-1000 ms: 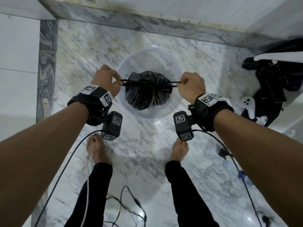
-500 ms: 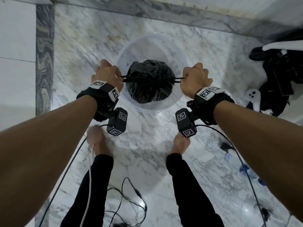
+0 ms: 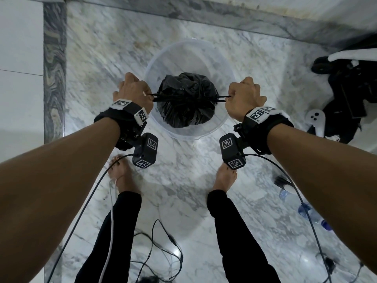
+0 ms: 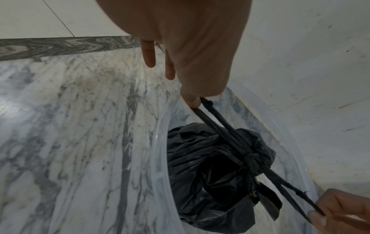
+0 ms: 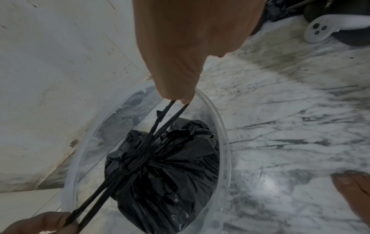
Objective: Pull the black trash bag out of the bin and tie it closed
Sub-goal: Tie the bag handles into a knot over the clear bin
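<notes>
Head view: left hand [image 3: 134, 92] and right hand [image 3: 244, 97] each pinch drawstring ends [image 3: 221, 98], fingers clamped, pulled apart; black trash bag [image 3: 186, 101] hangs knotted between fingers, over clear bin [image 3: 183, 135].

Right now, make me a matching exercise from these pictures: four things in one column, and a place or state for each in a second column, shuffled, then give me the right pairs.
Column one:
1. crumpled black plastic trash bag
2. round translucent plastic bin
3. left hand
4. white game controller

Column two:
A. stands on the marble floor, in front of the bare feet
B. lies on the floor at the person's right, beside dark gear
C. knotted at the top, inside the bin
D. pinches the bag's black ties, pulled taut

Pairs: 1-C, 2-A, 3-D, 4-B
</notes>
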Tool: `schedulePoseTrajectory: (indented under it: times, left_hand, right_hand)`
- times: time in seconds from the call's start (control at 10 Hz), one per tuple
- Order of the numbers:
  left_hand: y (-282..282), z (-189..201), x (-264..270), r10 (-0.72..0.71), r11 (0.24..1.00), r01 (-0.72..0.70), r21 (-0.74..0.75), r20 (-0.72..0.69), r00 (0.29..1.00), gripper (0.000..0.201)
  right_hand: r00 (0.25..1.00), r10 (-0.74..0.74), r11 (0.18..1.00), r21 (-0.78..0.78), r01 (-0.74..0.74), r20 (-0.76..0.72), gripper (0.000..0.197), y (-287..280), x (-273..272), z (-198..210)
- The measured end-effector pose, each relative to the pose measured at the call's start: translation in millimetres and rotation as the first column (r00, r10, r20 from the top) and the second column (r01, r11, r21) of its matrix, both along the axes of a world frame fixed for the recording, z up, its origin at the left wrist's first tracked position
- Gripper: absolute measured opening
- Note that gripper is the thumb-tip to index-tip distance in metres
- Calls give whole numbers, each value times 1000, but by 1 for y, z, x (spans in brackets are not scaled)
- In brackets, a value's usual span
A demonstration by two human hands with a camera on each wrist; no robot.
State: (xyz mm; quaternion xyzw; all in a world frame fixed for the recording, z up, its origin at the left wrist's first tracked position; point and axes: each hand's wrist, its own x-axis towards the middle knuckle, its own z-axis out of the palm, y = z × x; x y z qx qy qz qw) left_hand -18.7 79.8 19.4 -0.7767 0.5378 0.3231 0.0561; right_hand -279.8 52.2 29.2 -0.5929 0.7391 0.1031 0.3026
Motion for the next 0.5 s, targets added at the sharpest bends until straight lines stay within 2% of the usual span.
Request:
schedulePoseTrajectory:
  times: [0.2, 0.3, 0.4, 0.5]
  left_hand:
    - [-1, 0, -1, 6, 1000, -6, 18, 20, 1000, 13]
    - [-2, 4, -2, 9, 997, -10, 71, 10, 1000, 15]
    - [-5, 14, 0, 58, 991, -47, 122, -87, 995, 25]
    - [-3, 42, 8, -8, 987, 31, 158, -147, 989, 61]
  right_hand:
    - [1000, -12, 1000, -8, 12, -16, 14, 0, 2, 0]
    - [998, -11, 999, 41, 13, -59, 7, 1, 5, 1]
    - [1000, -4, 990, 140, 5, -9, 25, 2, 1, 8]
    - [996, 5, 984, 178, -22, 92, 50, 2, -7, 31]
